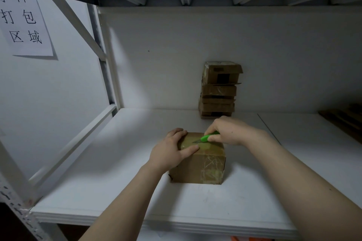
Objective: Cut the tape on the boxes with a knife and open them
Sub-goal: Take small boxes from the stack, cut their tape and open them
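Note:
A small brown cardboard box (197, 170) sealed with clear tape stands on the white shelf (117, 182). My left hand (172, 148) lies over its top left corner, fingers on the far edge and thumb pressing along the near edge of the top. My right hand (229, 133) grips a green utility knife (207, 137). The blade tip touches the tape on the box top, pointing left.
A stack of several taped cardboard boxes (218, 90) stands against the back wall behind the hands. Dark flat cardboard (344, 117) lies at the far right. A paper sign (25, 19) hangs on the left wall, beside the shelf's white frame posts (105, 60).

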